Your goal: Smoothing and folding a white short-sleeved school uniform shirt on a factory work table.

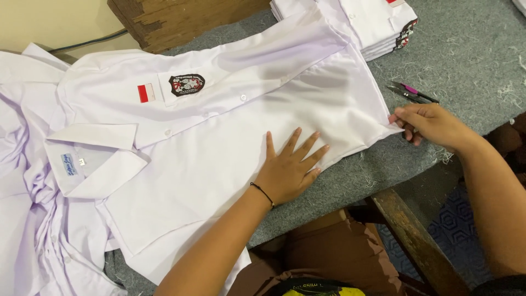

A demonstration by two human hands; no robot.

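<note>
While the shirt [219, 137] lies spread face up on the grey table [466, 60], collar to the left and hem to the right, the left hand [287, 170] presses flat on its lower front, fingers spread and open. The right hand [430, 123] pinches the hem corner at the shirt's right edge, closed on the cloth. Just beyond that hand lie pens [413, 93]. A pull on the corner with the palm lifted could, I judge, drag the whole shirt and rumple the smoothed front; a hard tug could also sweep the pens aside. Loose threads litter the table and may cling to the white cloth. No container shows: a stack [372, 24] of folded shirts sits bare at the top, and a pile [22, 219] of unfolded ones lies at the left.
</note>
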